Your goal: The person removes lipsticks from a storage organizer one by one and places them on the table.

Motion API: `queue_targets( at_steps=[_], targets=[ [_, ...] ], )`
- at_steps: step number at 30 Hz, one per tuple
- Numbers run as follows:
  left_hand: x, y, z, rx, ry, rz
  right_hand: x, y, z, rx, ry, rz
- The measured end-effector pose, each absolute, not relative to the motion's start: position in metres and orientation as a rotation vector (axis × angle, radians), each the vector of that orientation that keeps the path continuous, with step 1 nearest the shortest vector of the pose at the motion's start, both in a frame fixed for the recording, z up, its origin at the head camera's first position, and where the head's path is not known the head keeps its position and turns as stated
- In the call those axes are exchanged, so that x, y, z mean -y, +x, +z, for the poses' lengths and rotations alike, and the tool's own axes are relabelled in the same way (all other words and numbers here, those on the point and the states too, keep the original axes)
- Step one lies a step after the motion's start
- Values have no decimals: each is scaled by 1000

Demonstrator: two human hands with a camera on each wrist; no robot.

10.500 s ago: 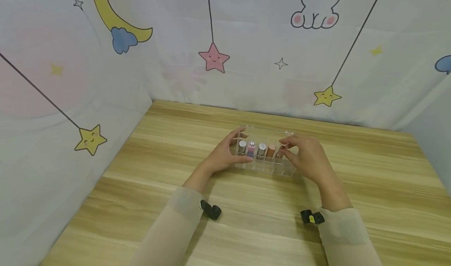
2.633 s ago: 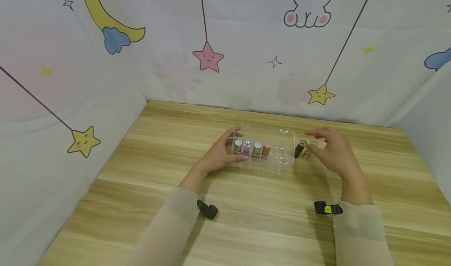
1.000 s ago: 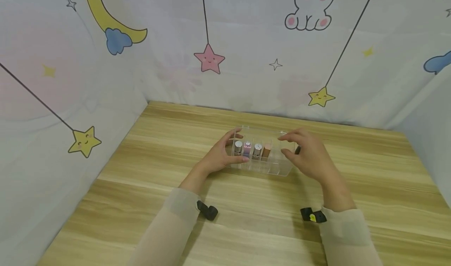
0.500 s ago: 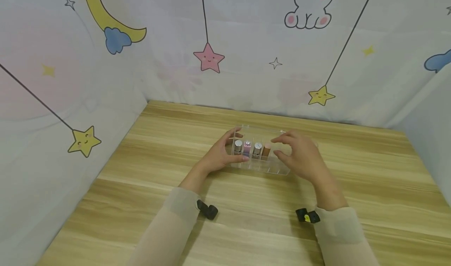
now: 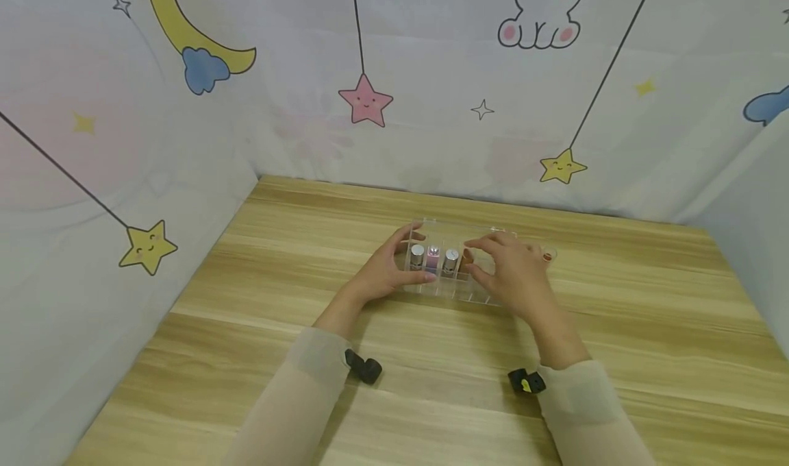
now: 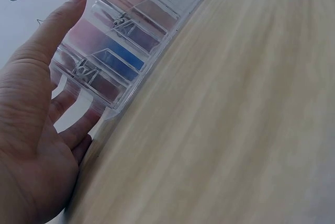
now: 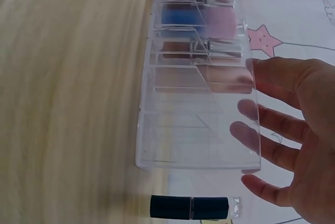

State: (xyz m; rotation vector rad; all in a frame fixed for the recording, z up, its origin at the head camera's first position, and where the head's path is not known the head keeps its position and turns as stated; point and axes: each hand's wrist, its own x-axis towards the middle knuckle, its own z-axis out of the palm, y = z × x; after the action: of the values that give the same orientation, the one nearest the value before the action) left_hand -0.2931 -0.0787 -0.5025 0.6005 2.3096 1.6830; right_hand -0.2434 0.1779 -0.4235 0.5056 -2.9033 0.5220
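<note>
A clear acrylic lipstick organizer (image 5: 431, 289) stands on the table, holding a row of lipsticks in its left slots: a silver one (image 5: 417, 255), a pink-and-blue one (image 5: 433, 259), another silver one (image 5: 451, 260) and a copper-brown one (image 5: 466, 260). My left hand (image 5: 388, 264) grips the organizer's left end, thumb in front and fingers behind. With thumb and forefinger, my right hand (image 5: 518, 274) pinches the top of the copper-brown lipstick, which is still in its slot. The right slots hold nothing in the right wrist view.
A dark lipstick (image 7: 191, 207) stands on the table just right of the organizer; the right hand hides it in the head view. Behind that hand shows a reddish top (image 5: 547, 255) of another small item. A patterned cloth (image 5: 431, 157) hangs behind the wooden table (image 5: 444, 384).
Earlier, the right hand took a tube from the rightmost filled slot; items then stood right of the organizer. It has since moved left to the copper-brown lipstick and pinched it. The left hand kept its grip.
</note>
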Motion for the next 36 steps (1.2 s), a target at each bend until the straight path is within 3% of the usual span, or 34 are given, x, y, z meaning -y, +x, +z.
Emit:
queue_targets(
  at_steps=[36],
  targets=[
    [79,-295,-503,-2342,628,1659,-171,-244,-434,2824,417,598]
  ],
)
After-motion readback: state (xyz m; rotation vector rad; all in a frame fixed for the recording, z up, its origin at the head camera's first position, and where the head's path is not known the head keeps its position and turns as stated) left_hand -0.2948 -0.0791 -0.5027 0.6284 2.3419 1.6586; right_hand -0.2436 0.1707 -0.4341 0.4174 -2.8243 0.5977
